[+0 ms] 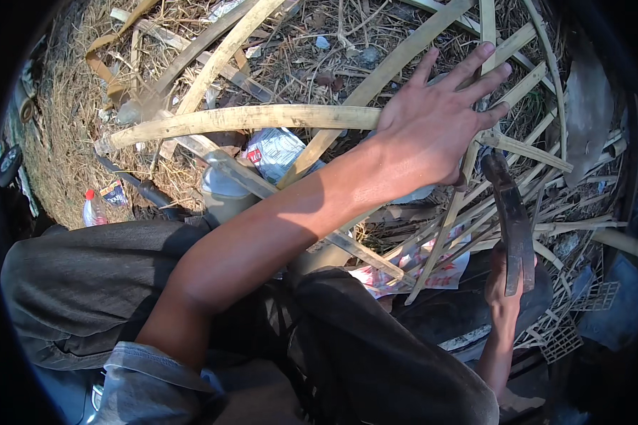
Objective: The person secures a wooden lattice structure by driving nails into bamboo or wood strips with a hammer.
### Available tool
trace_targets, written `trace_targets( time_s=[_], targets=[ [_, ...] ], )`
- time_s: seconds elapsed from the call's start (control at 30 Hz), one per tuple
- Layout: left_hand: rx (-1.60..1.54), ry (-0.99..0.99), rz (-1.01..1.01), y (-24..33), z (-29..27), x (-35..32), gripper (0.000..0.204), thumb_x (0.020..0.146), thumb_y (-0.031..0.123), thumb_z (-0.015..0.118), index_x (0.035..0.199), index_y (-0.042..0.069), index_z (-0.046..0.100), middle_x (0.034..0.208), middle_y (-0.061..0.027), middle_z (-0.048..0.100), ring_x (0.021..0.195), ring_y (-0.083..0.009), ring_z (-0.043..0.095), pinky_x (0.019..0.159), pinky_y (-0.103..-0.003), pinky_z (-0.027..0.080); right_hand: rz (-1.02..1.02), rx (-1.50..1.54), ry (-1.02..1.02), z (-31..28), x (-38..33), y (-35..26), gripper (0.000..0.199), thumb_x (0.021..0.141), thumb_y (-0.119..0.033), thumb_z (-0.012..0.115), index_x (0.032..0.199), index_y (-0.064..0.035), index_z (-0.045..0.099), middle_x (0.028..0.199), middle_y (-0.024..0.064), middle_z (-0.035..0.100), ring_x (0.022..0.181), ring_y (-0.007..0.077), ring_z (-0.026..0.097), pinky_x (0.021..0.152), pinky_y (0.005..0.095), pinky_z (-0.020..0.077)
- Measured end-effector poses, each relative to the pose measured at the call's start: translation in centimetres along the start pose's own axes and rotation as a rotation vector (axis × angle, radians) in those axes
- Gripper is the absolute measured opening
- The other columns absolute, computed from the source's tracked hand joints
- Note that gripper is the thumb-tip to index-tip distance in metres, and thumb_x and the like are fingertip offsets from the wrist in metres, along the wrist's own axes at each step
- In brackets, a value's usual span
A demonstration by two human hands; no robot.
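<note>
My left hand [439, 117] lies with its fingers spread over several crossing bamboo strips at the upper right, pressing on them from above. One long pale bamboo strip [262, 119] runs from the left and passes under this hand. A slanting strip [386, 74] crosses beneath it, and short strip ends stick out beyond the fingers. Closed at the lower right, my right hand [500, 283] grips a dark claw hammer [512, 212]. Its round face points up toward the strips just below my left hand, and its forked claw is nearest me. The handle is mostly hidden.
Dry grass and litter cover the ground [64, 149]. A grey container [227, 191] stands near my knees, beside a crumpled packet [276, 152]. A red-capped bottle [92, 209] lies at left. More split bamboo [546, 227] and a plastic grid piece [561, 338] lie at right.
</note>
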State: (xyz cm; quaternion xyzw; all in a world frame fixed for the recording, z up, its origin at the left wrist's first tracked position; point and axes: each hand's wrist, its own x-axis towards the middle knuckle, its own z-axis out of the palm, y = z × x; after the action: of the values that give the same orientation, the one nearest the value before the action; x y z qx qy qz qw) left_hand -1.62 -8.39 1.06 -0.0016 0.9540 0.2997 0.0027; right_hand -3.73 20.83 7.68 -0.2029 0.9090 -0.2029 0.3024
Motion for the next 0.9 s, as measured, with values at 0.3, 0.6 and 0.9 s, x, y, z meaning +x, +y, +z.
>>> trace_targets(
  time_s=[0.3, 0.6, 0.9],
  targets=[
    [0.005, 0.009, -0.004, -0.2, 0.1, -0.3, 0.096, 0.058, 0.042, 0.093, 0.145, 0.026, 0.056, 0.166, -0.0006, 0.029, 0.157, -0.0266, 0.013, 0.123, -0.060, 0.024, 0.342, 0.661, 0.284, 6.4, -1.6, -6.0, 0.075, 0.092, -0.080, 0.043, 0.086, -0.0055, 0.049, 0.064, -0.0015, 0.043, 0.052, 0.0055, 0.039, 0.044, 0.0219, 0.0254],
    [-0.021, 0.039, 0.013, -0.1, 0.3, -0.1, 0.096, 0.056, 0.043, 0.093, 0.144, 0.024, 0.058, 0.165, -0.0012, 0.032, 0.157, -0.0276, 0.015, 0.123, -0.060, 0.025, 0.441, 0.914, 0.546, 9.2, -2.2, -8.8, 0.077, 0.094, -0.080, 0.038, 0.075, -0.0060, 0.046, 0.056, -0.0030, 0.034, 0.046, 0.0078, 0.034, 0.044, 0.0212, 0.0235],
    [-0.017, 0.063, 0.012, -0.3, 0.9, -0.4, 0.096, 0.056, 0.045, 0.093, 0.143, 0.024, 0.059, 0.164, -0.0014, 0.032, 0.157, -0.0276, 0.015, 0.123, -0.060, 0.024, 0.421, 0.827, 0.483, 9.5, -1.5, -11.1, 0.078, 0.095, -0.080, 0.039, 0.085, -0.0029, 0.048, 0.060, -0.0036, 0.033, 0.047, 0.0076, 0.032, 0.043, 0.0234, 0.0242]
  ],
)
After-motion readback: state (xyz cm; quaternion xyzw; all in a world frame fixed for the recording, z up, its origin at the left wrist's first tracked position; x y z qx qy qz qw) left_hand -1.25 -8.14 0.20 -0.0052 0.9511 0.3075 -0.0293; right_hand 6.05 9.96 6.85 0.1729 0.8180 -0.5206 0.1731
